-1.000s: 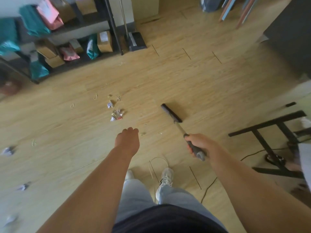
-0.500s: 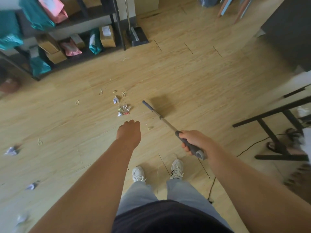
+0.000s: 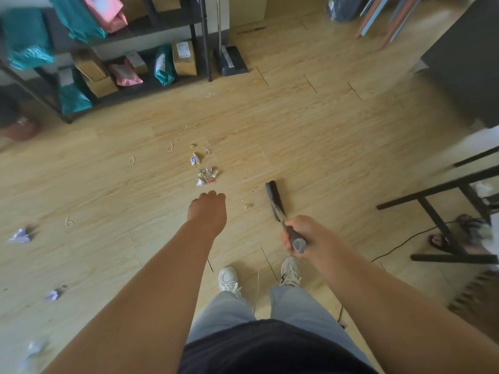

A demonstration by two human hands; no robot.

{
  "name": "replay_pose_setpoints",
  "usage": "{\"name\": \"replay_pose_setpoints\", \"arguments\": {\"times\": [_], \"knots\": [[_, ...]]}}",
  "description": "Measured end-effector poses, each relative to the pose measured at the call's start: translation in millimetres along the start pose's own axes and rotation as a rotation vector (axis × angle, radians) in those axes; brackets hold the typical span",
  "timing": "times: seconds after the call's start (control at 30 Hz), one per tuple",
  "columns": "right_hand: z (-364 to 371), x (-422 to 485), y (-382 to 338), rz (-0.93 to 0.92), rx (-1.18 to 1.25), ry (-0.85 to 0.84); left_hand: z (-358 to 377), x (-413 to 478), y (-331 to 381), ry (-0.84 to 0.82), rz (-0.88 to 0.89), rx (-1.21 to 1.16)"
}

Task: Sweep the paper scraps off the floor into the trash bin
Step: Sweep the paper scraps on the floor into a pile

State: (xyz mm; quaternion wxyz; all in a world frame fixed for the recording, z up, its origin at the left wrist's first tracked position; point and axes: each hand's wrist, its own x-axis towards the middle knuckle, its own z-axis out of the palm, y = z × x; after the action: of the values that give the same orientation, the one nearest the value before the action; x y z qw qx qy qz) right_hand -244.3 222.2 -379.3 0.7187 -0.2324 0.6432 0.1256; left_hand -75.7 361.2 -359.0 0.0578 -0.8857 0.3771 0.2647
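Observation:
My right hand (image 3: 302, 234) grips the grey handle of a broom whose dark head (image 3: 274, 197) rests on the wood floor just ahead of it. A small pile of crumpled paper scraps (image 3: 206, 175) lies left of the broom head, with one more scrap (image 3: 194, 159) just beyond. My left hand (image 3: 207, 211) hangs above the floor with its fingers curled under, holding nothing, just short of the pile. More scraps lie at far left (image 3: 20, 235), lower left (image 3: 54, 294) and bottom left (image 3: 35, 348). No trash bin is visible.
A dark dustpan (image 3: 232, 60) with an upright handle leans by a black shelf rack (image 3: 199, 36) full of parcels. Rubber bands (image 3: 68, 222) dot the floor. A black metal table frame (image 3: 437, 214), a cable and a sandalled foot (image 3: 469, 230) are at right. My white shoes (image 3: 229, 279) stand below.
The broom head swung from near the scrap pile back to the right and closer to my feet. My right hand pulled in and turned the handle steeper. The left hand barely moved.

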Motion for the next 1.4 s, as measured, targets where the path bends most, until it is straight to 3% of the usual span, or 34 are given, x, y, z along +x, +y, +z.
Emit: {"name": "replay_pose_setpoints", "arguments": {"times": [0.33, 0.6, 0.87, 1.03, 1.4], "knots": [[65, -13, -3, 0.035, -0.017, -0.217, -7, -1, -34, 0.010, -0.042, -0.022], [95, -31, -23, -0.044, -0.035, -0.315, -23, 3, -51, 0.050, -0.076, -0.037], [94, -19, -79, -0.210, -0.389, -0.143, -27, 15, -63, 0.058, -0.142, -0.057], [96, 14, -133, -0.203, -0.400, -0.054, -29, 31, -70, 0.026, -0.251, -0.121], [129, 56, -199, -0.038, -0.709, -0.171, -64, 96, -36, 0.020, -0.438, -0.220]]}}
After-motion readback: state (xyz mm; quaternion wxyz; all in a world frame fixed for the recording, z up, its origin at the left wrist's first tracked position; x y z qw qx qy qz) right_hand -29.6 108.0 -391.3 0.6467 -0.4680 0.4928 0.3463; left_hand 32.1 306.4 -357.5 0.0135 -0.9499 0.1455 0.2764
